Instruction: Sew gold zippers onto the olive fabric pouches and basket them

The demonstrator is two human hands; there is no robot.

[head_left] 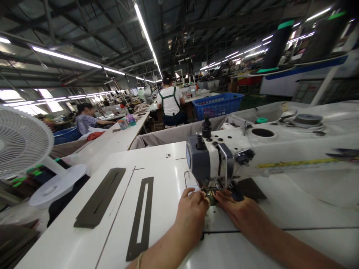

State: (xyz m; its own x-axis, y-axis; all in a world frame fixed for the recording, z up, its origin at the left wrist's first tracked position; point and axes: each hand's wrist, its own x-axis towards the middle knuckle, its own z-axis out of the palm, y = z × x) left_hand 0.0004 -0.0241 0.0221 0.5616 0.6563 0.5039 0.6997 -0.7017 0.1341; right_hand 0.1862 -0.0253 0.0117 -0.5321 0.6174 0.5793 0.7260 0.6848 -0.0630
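Note:
A white and grey sewing machine [206,158] stands before me, its presser foot low over the bed. Beneath it a small olive fabric piece [212,198] shows between my hands. My left hand [192,209] is closed, its bent fingers at the left edge of that piece. From the other side, my right hand [242,211] holds the piece with its fingers together, close to the needle area. Some fingertips are hidden. A dark fabric piece [251,188] lies behind my right hand. To the left rests a dark olive frame-shaped strip [145,209] with a long slot.
A stack of dark olive strips [102,198] lies further left on the white table [117,228]. A white fan [57,173] stands at the left edge. Scissors [343,154] rest on the machine. Ahead are a blue crate [217,105] and a seated person [170,101].

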